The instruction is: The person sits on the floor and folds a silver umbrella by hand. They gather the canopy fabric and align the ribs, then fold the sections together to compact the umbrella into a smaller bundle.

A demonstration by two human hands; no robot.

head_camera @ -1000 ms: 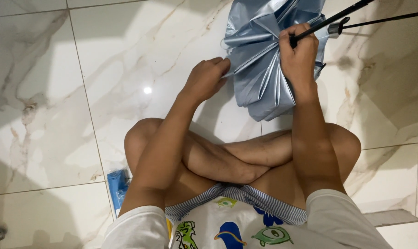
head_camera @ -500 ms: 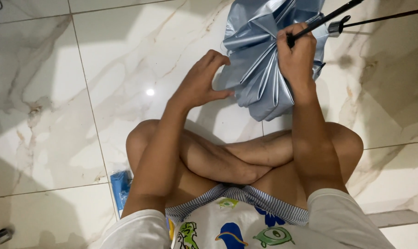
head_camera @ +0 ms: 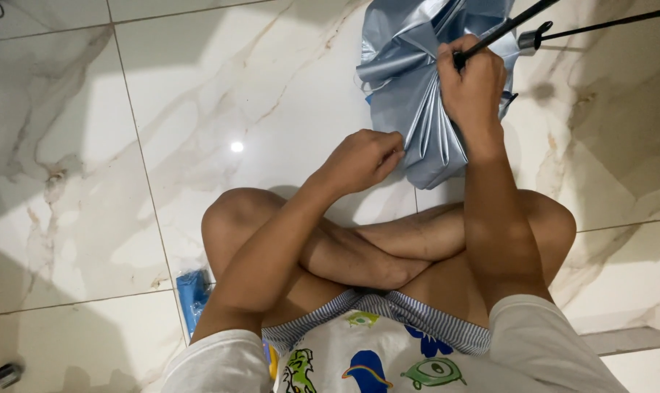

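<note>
I'm sitting cross-legged on the marble floor (head_camera: 126, 167), looking straight down; the silver-blue umbrella (head_camera: 410, 80) lies crumpled on the tiles just ahead of my knees, toward the upper right of the view; its fabric is bunched in folds, not spread flat. My right hand (head_camera: 474, 84) is clenched in a fist around the thin black shaft (head_camera: 506, 28) of the umbrella, grasping it where it comes out of the fabric; the shaft runs up and to the right from my fist out of the top edge; a second thin black rod (head_camera: 606, 23) runs off to the right edge from a small metal fitting (head_camera: 528, 40) just beside my knuckles. My left hand (head_camera: 362, 156) sits lower and left of the right one, fingers curled, pinching the lower left edge of the fabric; fingertips touch the cloth, thumb side hidden so I can't tell how much it holds. So the umbrella is between and beyond both hands, right hand over its middle, left hand at its near edge; both forearms reach forward over my crossed legs. A blue packet (head_camera: 193, 295) lies on the floor by my left thigh, well apart from the hands.
</note>
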